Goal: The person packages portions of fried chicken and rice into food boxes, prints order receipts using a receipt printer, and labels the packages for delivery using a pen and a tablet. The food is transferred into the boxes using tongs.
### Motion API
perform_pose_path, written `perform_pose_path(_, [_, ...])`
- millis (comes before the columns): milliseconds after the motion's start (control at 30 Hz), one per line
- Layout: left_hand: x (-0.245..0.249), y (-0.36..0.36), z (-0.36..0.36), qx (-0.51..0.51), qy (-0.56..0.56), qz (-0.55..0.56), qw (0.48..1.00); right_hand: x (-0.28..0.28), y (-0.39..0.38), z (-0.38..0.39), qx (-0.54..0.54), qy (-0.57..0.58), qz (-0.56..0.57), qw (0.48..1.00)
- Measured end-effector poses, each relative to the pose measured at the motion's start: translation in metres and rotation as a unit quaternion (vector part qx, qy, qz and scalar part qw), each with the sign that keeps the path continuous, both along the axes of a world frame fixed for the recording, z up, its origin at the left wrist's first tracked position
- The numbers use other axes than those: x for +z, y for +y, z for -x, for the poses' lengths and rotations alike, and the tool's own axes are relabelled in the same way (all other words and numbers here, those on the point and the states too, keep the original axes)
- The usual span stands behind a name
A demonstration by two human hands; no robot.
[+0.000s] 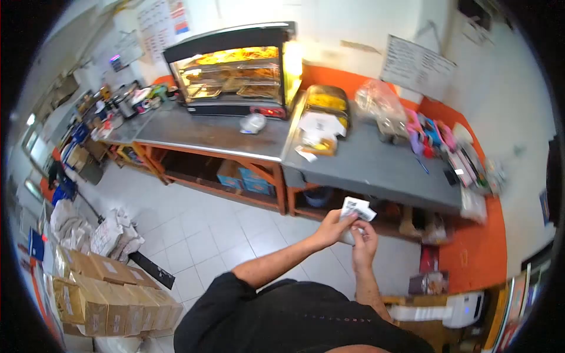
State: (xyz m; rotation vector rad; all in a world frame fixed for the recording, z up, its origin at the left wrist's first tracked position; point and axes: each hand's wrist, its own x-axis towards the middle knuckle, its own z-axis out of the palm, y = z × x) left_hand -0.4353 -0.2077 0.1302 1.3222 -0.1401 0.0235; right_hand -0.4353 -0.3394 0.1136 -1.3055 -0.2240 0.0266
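Observation:
Out in front of my body, above the floor, my left hand (329, 231) pinches white paper slips (356, 207) with black print on them. The slips stick up past the thumb and overlap one another. My right hand (364, 248) is close beside it, fingers curled in at the lower edge of the slips. Something pale shows between the two hands, partly hidden by the fingers. Beyond the hands runs the edge of a grey counter (365, 167).
A lit food warmer (229, 73) stands on the metal counter (194, 126). Right of it are a tray of yellow food (327, 101), plastic bags (379, 100) and a blue pen (422, 166). Cardboard boxes (112, 303) and white sacks (115, 235) stand at left; a white printer-like machine (465, 309) is lower right.

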Motion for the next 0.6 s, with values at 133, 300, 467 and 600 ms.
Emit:
perform_pose_path(133, [-0.003,0.134,0.008,0.136,0.059,0.013,0.989,0.007,0.141,-0.032,0.099,-0.023,-0.013,0.995])
perform_pose_path(300, [-0.006,0.288,-0.010,0.366,0.025,0.058,0.929,0.005,0.276,-0.090,0.225,0.009,-0.005,0.974])
perform_pose_path(467, [0.049,0.497,-0.054,0.315,-0.035,0.268,0.910,0.001,0.414,-0.196,0.146,-0.110,0.095,0.978])
perform_pose_path(600, [0.109,0.601,-0.085,0.381,-0.059,0.199,0.901,0.029,0.532,-0.280,0.166,-0.159,0.060,0.971])
